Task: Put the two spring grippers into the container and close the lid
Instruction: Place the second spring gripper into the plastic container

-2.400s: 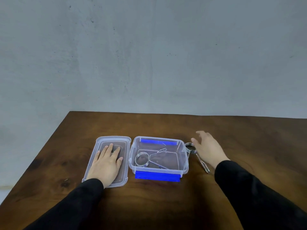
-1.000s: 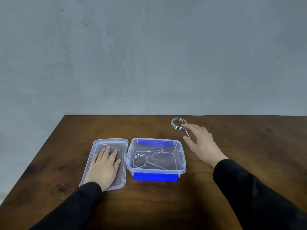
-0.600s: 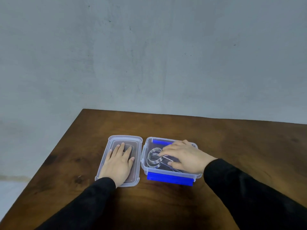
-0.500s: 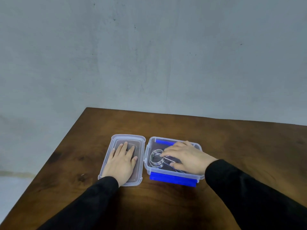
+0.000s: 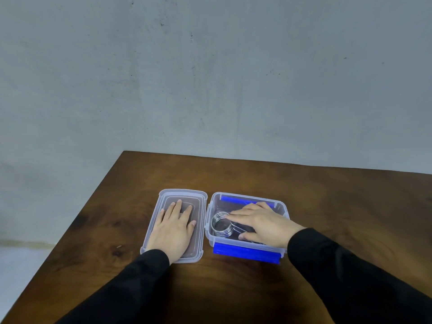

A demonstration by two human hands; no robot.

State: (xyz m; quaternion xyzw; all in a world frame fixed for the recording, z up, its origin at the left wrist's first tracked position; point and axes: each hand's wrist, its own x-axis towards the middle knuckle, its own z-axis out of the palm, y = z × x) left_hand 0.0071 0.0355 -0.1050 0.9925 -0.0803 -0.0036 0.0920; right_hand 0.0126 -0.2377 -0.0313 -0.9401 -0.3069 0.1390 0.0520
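Observation:
The clear plastic container (image 5: 208,222) with blue latches (image 5: 245,253) stands open on the brown table (image 5: 257,178). Inside it, the metal coils of the two spring grippers (image 5: 221,224) lie stacked at the left end. Their handles run rightwards under my right hand (image 5: 261,223). That hand reaches down into the container, fingers laid over the handles and thumb beneath, holding the upper spring gripper. The clear lid (image 5: 180,195) lies flat just left of the container. My left hand (image 5: 174,230) rests flat on the lid, fingers spread.
A grey wall rises behind the table's far edge. The table's left edge runs diagonally close to the lid, with pale floor (image 5: 14,265) beyond it. Both of my forearms wear black sleeves.
My right hand picked the second spring gripper off the table right of the container, lifted it, and brought it down inside onto the first. My left hand stayed on the lid.

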